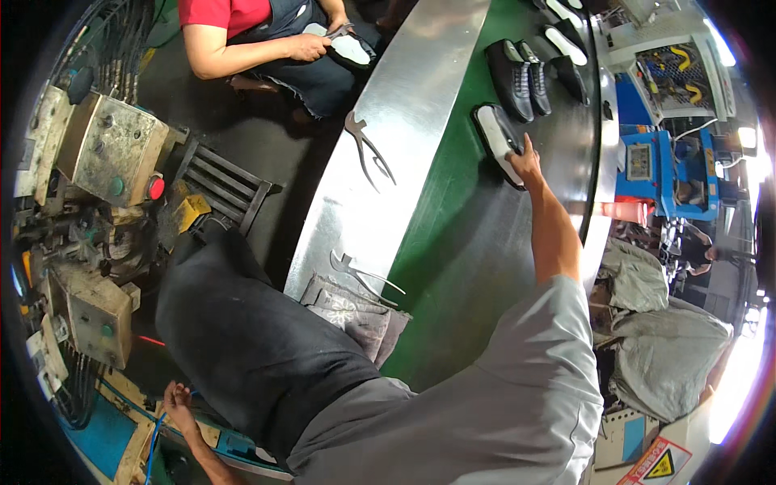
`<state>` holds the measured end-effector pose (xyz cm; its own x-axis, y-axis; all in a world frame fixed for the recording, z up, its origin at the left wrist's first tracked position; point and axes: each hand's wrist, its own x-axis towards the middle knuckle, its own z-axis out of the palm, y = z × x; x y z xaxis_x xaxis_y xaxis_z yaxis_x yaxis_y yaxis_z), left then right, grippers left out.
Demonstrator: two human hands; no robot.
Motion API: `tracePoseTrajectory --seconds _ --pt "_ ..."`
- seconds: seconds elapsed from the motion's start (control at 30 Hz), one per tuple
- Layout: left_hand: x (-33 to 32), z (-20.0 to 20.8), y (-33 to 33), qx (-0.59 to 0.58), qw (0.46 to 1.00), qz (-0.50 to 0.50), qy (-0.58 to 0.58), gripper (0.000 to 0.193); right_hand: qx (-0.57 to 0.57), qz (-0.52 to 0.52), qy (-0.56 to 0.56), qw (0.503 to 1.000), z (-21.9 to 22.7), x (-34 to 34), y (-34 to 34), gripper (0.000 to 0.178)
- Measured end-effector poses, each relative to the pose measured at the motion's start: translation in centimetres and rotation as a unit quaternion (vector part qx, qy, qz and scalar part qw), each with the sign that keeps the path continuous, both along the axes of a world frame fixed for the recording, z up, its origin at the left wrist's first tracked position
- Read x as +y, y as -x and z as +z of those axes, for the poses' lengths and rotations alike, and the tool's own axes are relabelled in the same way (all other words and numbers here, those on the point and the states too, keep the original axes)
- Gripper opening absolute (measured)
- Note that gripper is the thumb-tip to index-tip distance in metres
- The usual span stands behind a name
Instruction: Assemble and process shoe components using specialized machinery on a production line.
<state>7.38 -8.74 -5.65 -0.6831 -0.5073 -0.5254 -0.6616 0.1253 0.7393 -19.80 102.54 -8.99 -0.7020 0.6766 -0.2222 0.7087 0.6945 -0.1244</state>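
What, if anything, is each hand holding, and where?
The right hand seems to hold a black shoe by its side edge; the left hand shows nothing clearly held.

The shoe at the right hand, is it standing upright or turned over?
Turned over: the shoe by the right hand shows its white bottom facing up, edged by the black upper.

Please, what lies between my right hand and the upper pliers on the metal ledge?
The head view shows the shoe at your right hand, then bare green surface and bare metal ledge.
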Motion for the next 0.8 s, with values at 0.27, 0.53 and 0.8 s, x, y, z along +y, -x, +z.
tracePoseTrajectory --seconds 0.27,0.53,0.8 --pt "3.4 4.0 8.5 0.016 0.987 -0.140 0.072 0.037 0.197 -0.043 0.151 0.968 -4.0 -6.0 -0.5 0.116" --pt "32.2 5.4 21.2 0.200 0.910 -0.342 -0.124 0.042 0.373 -0.198 0.461 0.781 -2.3 -24.0 -14.1 0.107" --pt "44.4 9.2 18.4 0.271 0.851 -0.342 -0.293 0.080 0.340 -0.114 0.702 0.615 10.3 -50.9 -13.8 0.084"
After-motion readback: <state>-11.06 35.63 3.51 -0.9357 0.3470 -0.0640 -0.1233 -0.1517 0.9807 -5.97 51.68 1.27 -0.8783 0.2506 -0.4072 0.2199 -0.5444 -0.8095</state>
